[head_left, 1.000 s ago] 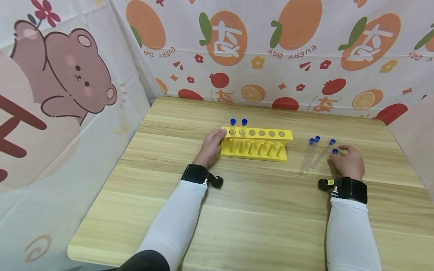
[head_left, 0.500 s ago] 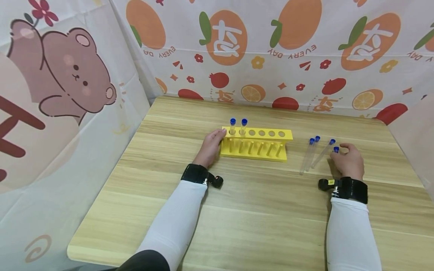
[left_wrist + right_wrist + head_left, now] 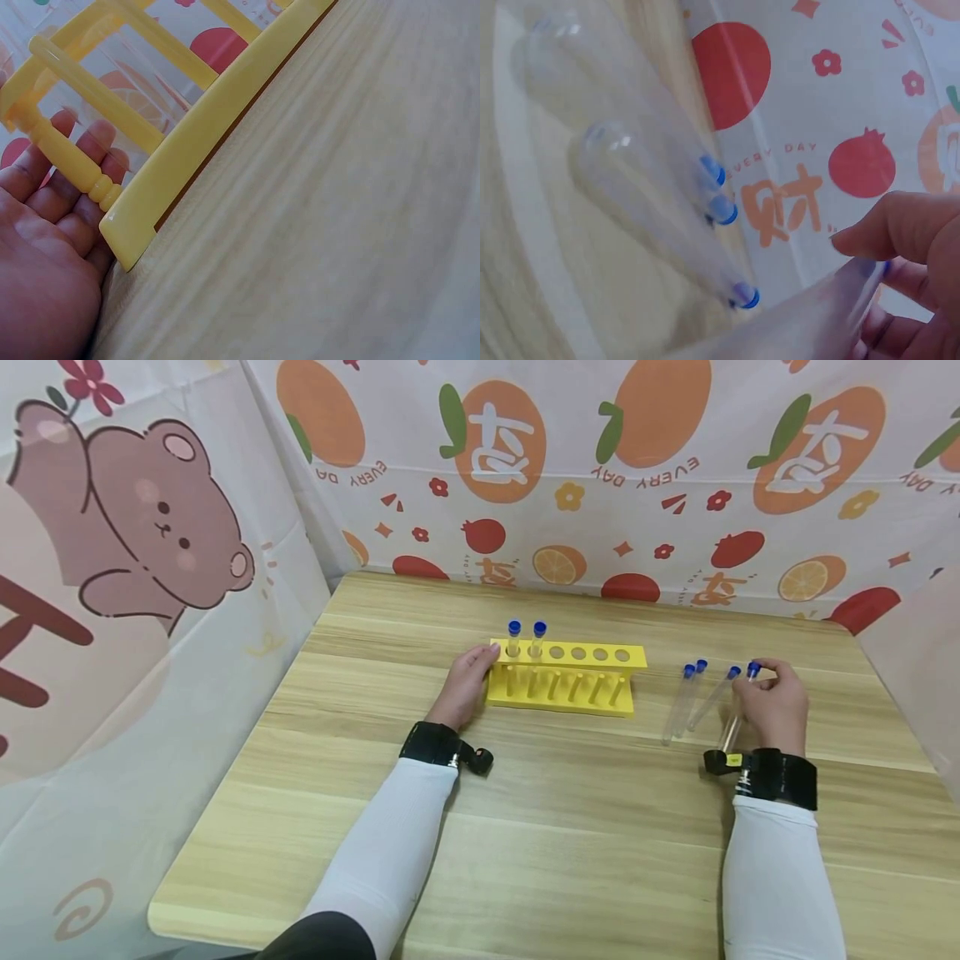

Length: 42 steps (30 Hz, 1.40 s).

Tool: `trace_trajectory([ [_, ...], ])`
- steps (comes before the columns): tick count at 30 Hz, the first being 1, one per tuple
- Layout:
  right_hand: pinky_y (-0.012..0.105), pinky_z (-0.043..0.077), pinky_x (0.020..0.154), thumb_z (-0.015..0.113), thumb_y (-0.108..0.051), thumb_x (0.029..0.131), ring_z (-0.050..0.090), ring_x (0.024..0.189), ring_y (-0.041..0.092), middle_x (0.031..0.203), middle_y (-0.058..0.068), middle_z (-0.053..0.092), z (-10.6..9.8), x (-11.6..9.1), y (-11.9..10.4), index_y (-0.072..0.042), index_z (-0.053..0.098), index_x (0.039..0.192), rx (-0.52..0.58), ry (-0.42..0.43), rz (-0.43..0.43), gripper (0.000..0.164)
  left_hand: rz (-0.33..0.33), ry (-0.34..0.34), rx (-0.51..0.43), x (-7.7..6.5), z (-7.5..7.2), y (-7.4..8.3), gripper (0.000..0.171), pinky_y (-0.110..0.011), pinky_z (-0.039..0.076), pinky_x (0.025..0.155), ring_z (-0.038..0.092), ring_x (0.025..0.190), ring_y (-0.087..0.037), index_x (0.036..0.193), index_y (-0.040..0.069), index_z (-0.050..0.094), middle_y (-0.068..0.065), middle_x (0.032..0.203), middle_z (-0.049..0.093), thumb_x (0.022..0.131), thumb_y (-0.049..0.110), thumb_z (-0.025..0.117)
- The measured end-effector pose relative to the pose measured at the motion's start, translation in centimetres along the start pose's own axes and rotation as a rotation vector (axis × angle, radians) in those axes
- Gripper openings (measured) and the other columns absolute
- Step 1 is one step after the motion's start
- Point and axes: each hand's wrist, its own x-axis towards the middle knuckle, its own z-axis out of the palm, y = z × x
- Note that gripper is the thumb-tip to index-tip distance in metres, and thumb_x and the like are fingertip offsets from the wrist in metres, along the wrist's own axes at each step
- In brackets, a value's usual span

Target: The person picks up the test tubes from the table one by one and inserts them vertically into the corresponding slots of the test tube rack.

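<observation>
A yellow test tube rack [image 3: 570,705] stands on the table. Two clear blue-capped test tubes sit in its leftmost holes, the outer tube [image 3: 513,643] and the one beside it [image 3: 537,644]. My left hand [image 3: 462,687] grips the rack's left end, its thumb by the top bar. In the left wrist view the fingers bend behind the yellow end post [image 3: 69,156]. At the right, my right hand [image 3: 782,710] pinches another test tube [image 3: 731,731] just below its blue cap. That tube slants, with its lower end towards me, partly behind the wrist camera.
Three loose blue-capped tubes lie between the rack and my right hand: a close pair [image 3: 679,714] and a single slanted tube [image 3: 712,700]. Behind the wooden table [image 3: 585,860] hangs a fruit-printed cloth [image 3: 600,510]. Another cloth [image 3: 247,693] borders the left side.
My right hand has raised the capped end of its tube, so more of the tube shows below the fingers. The left hand and the rack stay in place.
</observation>
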Motion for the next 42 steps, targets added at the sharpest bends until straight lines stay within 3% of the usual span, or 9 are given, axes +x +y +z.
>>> trace_trajectory([
  [4, 0.025, 0.043, 0.048, 0.061, -0.041, 0.087, 0.048, 0.062, 0.009, 0.087, 0.001, 0.049, 0.1, -0.1, -0.6, -0.023, 0.042, 0.139, 0.002, 0.038, -0.030, 0.058, 0.006, 0.001, 0.016, -0.8, 0.2, 1.0, 0.039, -0.037, 0.035, 0.108, 0.049, 0.112, -0.014, 0.109, 0.000, 0.061, -0.008, 0.119, 0.057, 0.097, 0.035, 0.049],
  [23, 0.016, 0.038, 0.046, 0.070, -0.032, 0.084, 0.046, 0.060, 0.006, 0.077, -0.004, 0.050, 0.6, -1.2, -2.9, -0.029, 0.049, 0.131, 0.134, 0.169, -0.206, 0.052, 0.017, 0.000, 0.008, -0.8, 0.1, 1.0, 0.038, -0.037, 0.036, 0.107, 0.049, 0.109, -0.015, 0.104, -0.001, 0.061, -0.006, 0.113, 0.057, 0.097, 0.036, 0.050],
  [31, 0.015, 0.037, 0.051, 0.073, -0.034, 0.080, 0.046, 0.066, 0.008, 0.078, -0.003, 0.051, 1.0, -1.7, -3.7, -0.029, 0.049, 0.131, 0.168, 0.161, -0.270, 0.057, 0.038, 0.036, -0.002, 0.9, -0.1, -1.6, 0.046, -0.033, 0.037, 0.105, 0.050, 0.111, -0.015, 0.106, 0.002, 0.062, -0.007, 0.116, 0.059, 0.092, 0.045, 0.054],
  [42, 0.009, 0.043, 0.061, 0.074, -0.033, 0.079, 0.051, 0.073, 0.009, 0.088, -0.007, 0.056, 1.6, -2.2, -4.6, -0.028, 0.051, 0.131, 0.166, 0.112, -0.339, 0.057, 0.026, 0.024, 0.015, 0.8, -0.2, -1.4, 0.047, -0.032, 0.035, 0.107, 0.048, 0.115, -0.014, 0.106, 0.003, 0.062, -0.006, 0.120, 0.057, 0.093, 0.047, 0.053],
])
